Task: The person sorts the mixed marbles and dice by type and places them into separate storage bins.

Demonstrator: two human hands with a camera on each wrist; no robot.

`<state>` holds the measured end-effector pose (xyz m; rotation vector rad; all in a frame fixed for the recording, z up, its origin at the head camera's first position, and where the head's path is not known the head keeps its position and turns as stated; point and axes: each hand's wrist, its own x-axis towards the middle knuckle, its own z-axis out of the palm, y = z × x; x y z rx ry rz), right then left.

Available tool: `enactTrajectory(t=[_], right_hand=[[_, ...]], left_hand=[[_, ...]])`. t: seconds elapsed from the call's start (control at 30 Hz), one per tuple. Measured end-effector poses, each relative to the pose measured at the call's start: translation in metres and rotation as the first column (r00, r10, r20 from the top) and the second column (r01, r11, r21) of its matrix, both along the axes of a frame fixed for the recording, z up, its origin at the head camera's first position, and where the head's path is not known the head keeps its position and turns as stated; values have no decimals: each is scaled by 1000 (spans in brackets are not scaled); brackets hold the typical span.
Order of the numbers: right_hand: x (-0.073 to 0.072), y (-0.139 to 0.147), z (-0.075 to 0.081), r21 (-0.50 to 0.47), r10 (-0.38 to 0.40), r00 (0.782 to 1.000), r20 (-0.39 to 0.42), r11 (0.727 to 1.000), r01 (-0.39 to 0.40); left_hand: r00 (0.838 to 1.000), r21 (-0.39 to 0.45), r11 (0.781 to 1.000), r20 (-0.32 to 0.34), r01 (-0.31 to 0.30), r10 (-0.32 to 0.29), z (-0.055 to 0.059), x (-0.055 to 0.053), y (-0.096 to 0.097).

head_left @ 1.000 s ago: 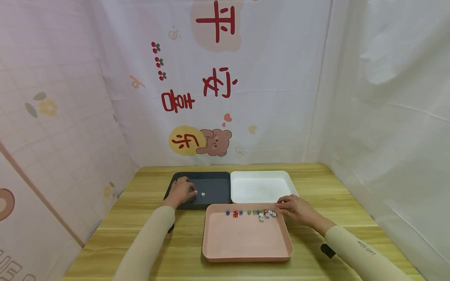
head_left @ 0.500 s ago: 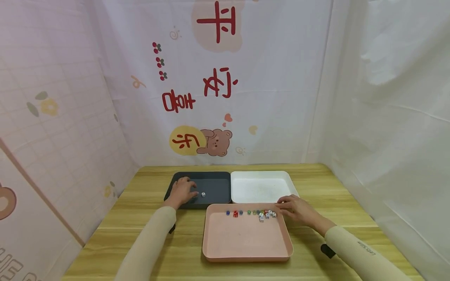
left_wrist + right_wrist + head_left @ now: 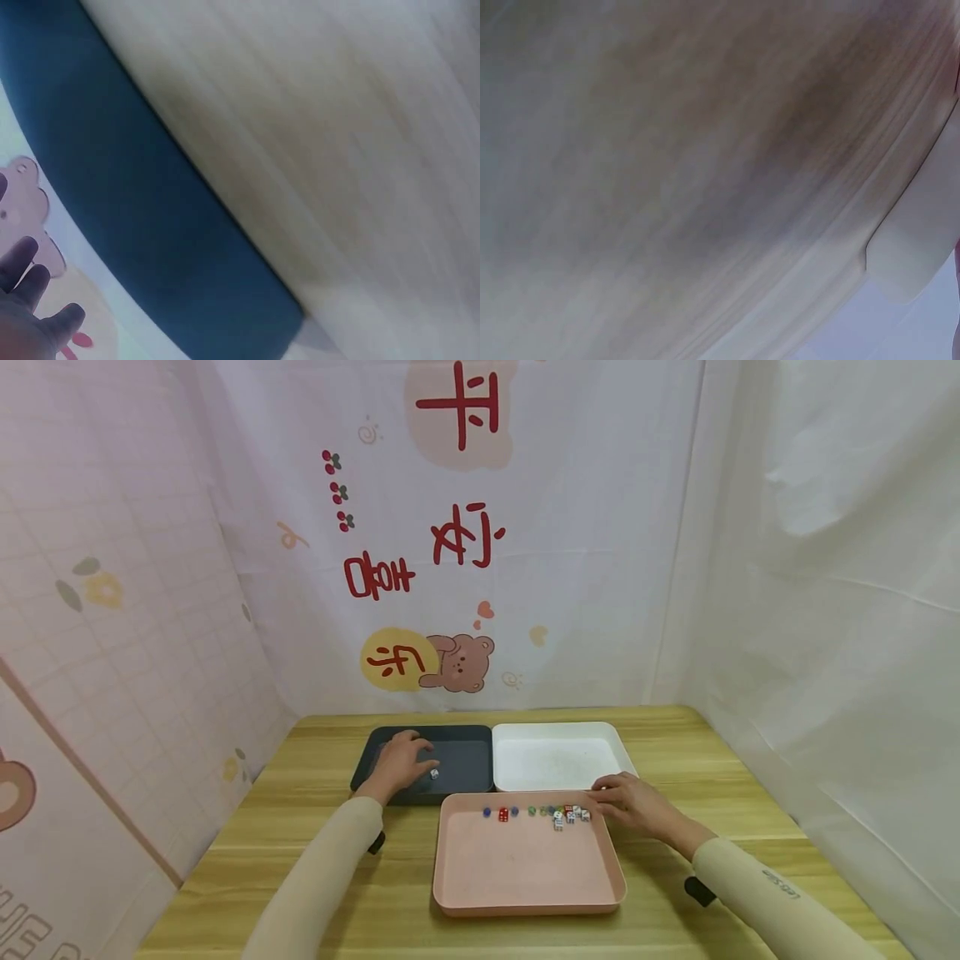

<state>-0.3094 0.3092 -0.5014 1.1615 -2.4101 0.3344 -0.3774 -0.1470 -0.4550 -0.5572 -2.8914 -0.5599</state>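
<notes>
My left hand (image 3: 400, 766) reaches over the dark tray (image 3: 471, 762), thumb and fingers apart. Just beyond the thumb, a white die (image 3: 434, 773) lies on the tray floor. In the left wrist view, the spread fingers (image 3: 31, 289) show at the lower left, with nothing seen between them. My right hand (image 3: 637, 806) rests at the far right corner of the pink tray (image 3: 525, 868), fingers loosely bent. Several dice lie along that tray's far side, among them a red die (image 3: 503, 814), a blue die (image 3: 487, 812) and a white die (image 3: 558, 824).
A white tray (image 3: 555, 760) stands beside the dark one, behind the pink tray. All of them sit on a wooden table (image 3: 375, 893). White printed cloth (image 3: 600, 568) hangs behind and at both sides.
My left hand pinched a white die, let it go in the dark tray, then shifted right toward the other die. The released die is now hidden. The right hand has stayed in place.
</notes>
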Motion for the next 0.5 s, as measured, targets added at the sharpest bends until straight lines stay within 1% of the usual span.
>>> enactTrajectory(t=[0.27,0.5], right_hand=[[0,-1,1,7,1,1000,18,1000,-1],[0,-2,1,0,10,1000,11,1000,-10]], left_hand=[[998,69,996,-12,59,-58,1,4,22],[992,104,987,0,125,-126,5,15,40]])
